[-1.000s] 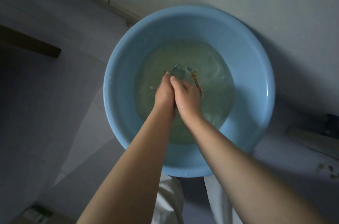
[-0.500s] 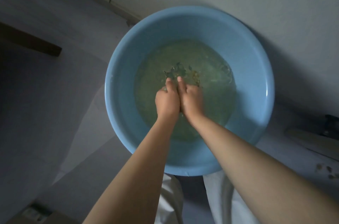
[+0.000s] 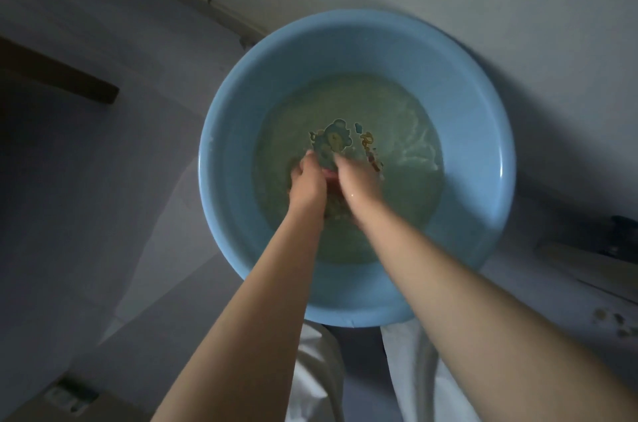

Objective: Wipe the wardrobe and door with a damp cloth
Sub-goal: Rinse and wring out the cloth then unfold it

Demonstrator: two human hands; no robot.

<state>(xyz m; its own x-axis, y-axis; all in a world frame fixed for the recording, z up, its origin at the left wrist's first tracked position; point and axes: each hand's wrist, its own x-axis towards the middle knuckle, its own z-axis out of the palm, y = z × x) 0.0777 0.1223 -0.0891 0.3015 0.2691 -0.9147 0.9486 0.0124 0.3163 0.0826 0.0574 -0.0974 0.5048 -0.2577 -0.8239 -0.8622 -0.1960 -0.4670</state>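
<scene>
While both hands are sunk in murky water, cloth [image 3: 333,193] is clutched between them, low in blue basin [image 3: 483,131]. Left hand [image 3: 308,181] curled on cloth; right hand [image 3: 359,181] likewise. Cartoon print [image 3: 333,141] seen on basin bottom. Basin set on pale floor [image 3: 121,197].

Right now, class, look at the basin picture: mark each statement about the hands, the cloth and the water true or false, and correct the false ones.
1. Both hands are in the water. True: the left hand and right hand are in the blue basin.
2. The basin is dry. False: it holds cloudy water.
3. The hands grip a cloth between them. True: a bunched cloth shows there.
4. The basin is red. False: it is blue.
5. The person is wiping a door. False: the hands are in the basin.
</scene>
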